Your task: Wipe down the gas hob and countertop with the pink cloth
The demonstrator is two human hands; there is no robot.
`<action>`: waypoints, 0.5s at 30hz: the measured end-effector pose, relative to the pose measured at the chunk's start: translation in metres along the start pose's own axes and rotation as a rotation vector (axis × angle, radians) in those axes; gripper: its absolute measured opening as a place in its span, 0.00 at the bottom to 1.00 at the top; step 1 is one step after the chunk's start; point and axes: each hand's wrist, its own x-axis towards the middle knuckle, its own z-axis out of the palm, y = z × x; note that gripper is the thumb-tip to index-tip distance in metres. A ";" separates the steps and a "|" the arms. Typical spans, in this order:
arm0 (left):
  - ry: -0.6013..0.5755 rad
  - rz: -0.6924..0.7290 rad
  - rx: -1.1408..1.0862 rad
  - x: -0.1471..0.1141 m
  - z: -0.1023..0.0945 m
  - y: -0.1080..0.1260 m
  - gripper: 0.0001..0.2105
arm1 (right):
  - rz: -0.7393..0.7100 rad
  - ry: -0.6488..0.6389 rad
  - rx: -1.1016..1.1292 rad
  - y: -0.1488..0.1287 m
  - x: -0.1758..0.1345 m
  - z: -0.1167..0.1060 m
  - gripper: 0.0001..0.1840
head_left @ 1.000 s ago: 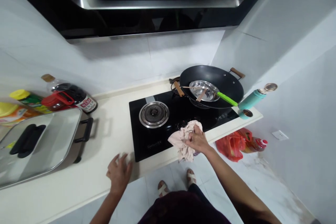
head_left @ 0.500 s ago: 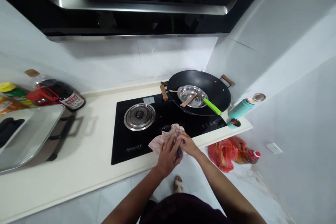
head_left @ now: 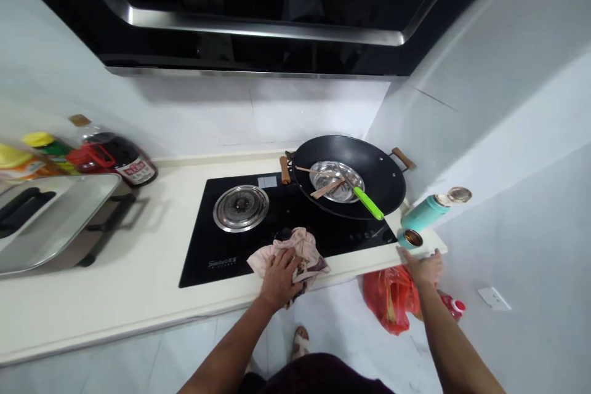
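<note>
A pale pink cloth (head_left: 302,245) lies bunched on the front edge of the black cooktop (head_left: 197,258), partly hanging over the counter's edge. My left hand (head_left: 279,278) is on it, fingers curved over the fabric. A dark round knob or lid (head_left: 282,234) shows just behind the cloth. At the counter's right corner, my right hand (head_left: 423,268) has thumb and fingers apart and holds nothing. Right in front of it stands a small teal cup (head_left: 410,239) with brownish liquid; whether the thumb touches it I cannot tell. Behind stands a teal flask (head_left: 425,212), its lid open.
A black wok (head_left: 388,188) holds a metal dish (head_left: 341,196), chopsticks and a green-handled utensil (head_left: 368,203). Left stand a rectangular electric pan (head_left: 99,212) and a dark sauce bottle (head_left: 124,157). A range hood (head_left: 263,28) hangs above; a red bag (head_left: 385,305) is on the floor.
My right hand has let go of the cloth and moved right to the counter corner by the teal cup. My left hand stays on the cloth, which is more spread out.
</note>
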 end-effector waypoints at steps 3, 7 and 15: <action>-0.019 -0.019 0.002 -0.001 0.000 0.000 0.31 | 0.127 -0.052 0.008 0.000 0.010 0.006 0.65; -0.033 -0.045 -0.021 0.000 -0.003 0.004 0.30 | 0.154 -0.091 -0.008 0.010 0.020 0.011 0.58; -0.016 -0.082 -0.040 0.002 -0.005 0.007 0.28 | 0.095 -0.107 0.016 0.007 0.029 0.019 0.60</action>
